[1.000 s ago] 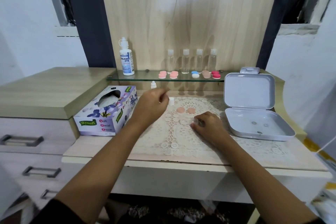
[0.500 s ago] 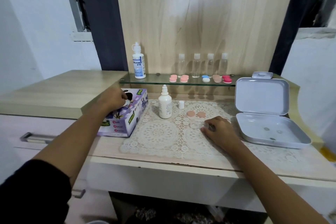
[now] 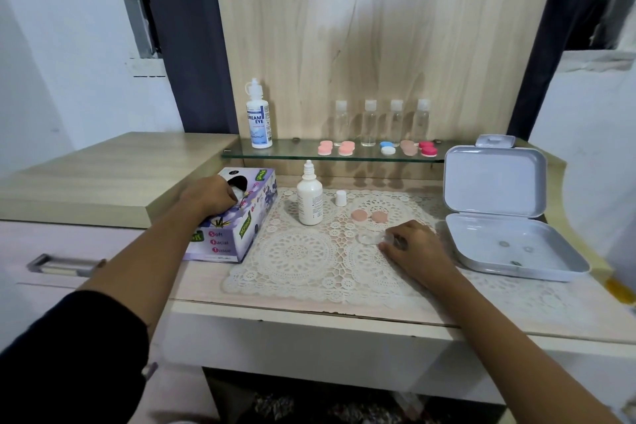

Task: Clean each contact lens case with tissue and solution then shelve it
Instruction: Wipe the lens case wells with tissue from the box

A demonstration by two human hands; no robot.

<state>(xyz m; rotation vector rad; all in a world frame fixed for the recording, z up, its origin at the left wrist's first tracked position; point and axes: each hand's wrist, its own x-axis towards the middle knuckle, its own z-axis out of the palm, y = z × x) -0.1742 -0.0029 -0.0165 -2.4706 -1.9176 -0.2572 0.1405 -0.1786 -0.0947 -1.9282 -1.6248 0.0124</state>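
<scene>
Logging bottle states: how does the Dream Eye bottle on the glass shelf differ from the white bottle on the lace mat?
The Dream Eye bottle stands on the glass shelf; the white bottle stands on the lace mat. The Dream Eye bottle bears blue lettering; the white bottle looks plain. A loose cap stands by the white bottle, none by the Dream Eye bottle. Both stand upright.

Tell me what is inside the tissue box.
White tissue shows at the opening of the tissue box, where the left hand pinches it. The rest is covered by the hand and cardboard.
</scene>
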